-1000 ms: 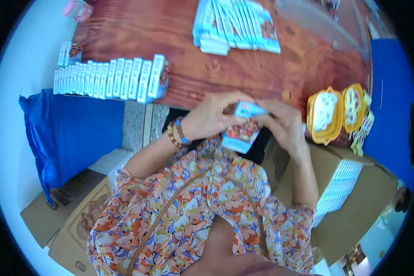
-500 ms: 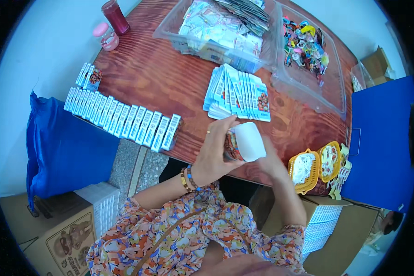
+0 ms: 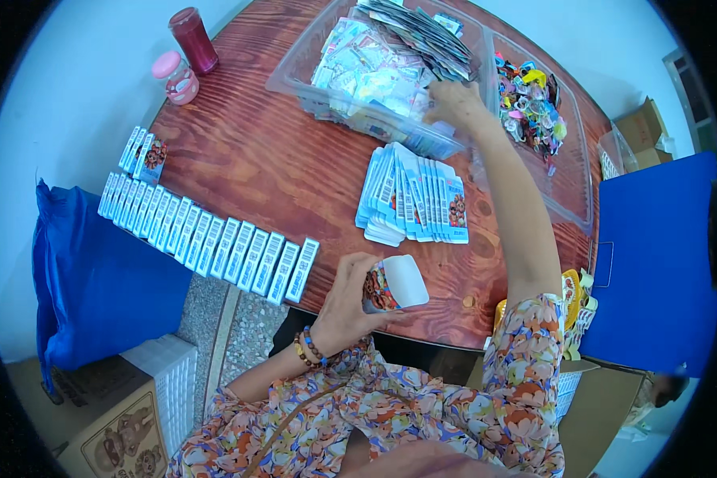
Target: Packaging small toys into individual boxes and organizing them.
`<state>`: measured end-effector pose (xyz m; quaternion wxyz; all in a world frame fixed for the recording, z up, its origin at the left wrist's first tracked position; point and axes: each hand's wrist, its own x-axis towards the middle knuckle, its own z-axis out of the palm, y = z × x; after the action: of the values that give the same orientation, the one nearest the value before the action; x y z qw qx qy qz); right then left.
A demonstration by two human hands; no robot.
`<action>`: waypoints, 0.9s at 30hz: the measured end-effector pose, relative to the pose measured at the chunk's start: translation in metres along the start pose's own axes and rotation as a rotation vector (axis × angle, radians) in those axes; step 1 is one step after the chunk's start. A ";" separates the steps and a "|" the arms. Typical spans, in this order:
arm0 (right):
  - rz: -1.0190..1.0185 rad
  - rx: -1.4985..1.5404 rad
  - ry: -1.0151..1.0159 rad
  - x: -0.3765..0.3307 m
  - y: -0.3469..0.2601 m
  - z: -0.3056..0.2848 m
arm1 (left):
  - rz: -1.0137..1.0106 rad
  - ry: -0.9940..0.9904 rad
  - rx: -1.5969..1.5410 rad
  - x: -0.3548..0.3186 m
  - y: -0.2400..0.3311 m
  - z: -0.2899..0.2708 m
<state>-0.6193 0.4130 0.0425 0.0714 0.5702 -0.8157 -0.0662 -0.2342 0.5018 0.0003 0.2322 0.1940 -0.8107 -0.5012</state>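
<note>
The wooden table [image 3: 279, 159] fills most of your view, reddish-brown with a strong grain, its near edge curving just above your lap. To your left a blue bag [image 3: 95, 279] slumps against the pale wall, with cardboard cartons [image 3: 111, 414] on the speckled floor below it. To your right stands a blue panel [image 3: 657, 263].

At the far side of the table sits a clear plastic bin [image 3: 311, 84] heaped with flat packets, and beside it a second clear bin [image 3: 570, 195] holding small bright trinkets. Your right hand [image 3: 458, 103] is stretched out to the first bin's right end, fingers down among the packets; whether it has closed on one cannot be told from here.

Between the bins and you lies a fanned stack of blue-and-white cards [image 3: 414, 195]. Along the table's left edge runs a row of small blue-and-white boxes [image 3: 207, 239], standing side by side.

Your left hand [image 3: 346, 307] is clasped around a small box [image 3: 394, 283] just over the near table edge: open white flap up, colourful printed side facing you.

At the far left corner stand a dark red jar [image 3: 193, 40] and a pink-lidded jar [image 3: 175, 78].
</note>
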 end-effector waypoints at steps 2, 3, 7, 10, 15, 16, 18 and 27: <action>0.000 0.243 -0.010 0.002 0.013 -0.010 | -0.037 -0.029 -0.042 0.001 -0.003 -0.002; -0.001 0.268 0.017 0.004 0.017 -0.016 | -0.063 -0.067 -0.081 0.003 -0.004 -0.003; 0.024 0.447 0.125 -0.006 0.027 -0.025 | -0.074 -0.096 -0.070 0.011 -0.001 -0.003; 0.142 0.597 0.095 -0.019 0.022 -0.041 | -0.093 -0.085 -0.079 0.014 0.003 -0.002; 0.126 0.596 0.218 -0.031 0.023 -0.047 | -0.063 -0.083 -0.089 0.009 0.009 0.002; 0.099 0.555 0.289 -0.035 0.022 -0.049 | -0.059 -0.084 -0.085 0.007 0.011 0.003; 0.110 0.487 0.257 -0.038 0.021 -0.047 | -0.121 -0.111 -0.093 0.003 0.012 0.005; 0.076 1.003 0.470 -0.116 -0.004 -0.080 | -0.032 0.155 0.009 0.017 0.004 0.009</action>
<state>-0.5610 0.5184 0.1150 -0.0264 0.5038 -0.7294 0.4620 -0.2534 0.5007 0.0031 0.2854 0.2463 -0.7894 -0.4845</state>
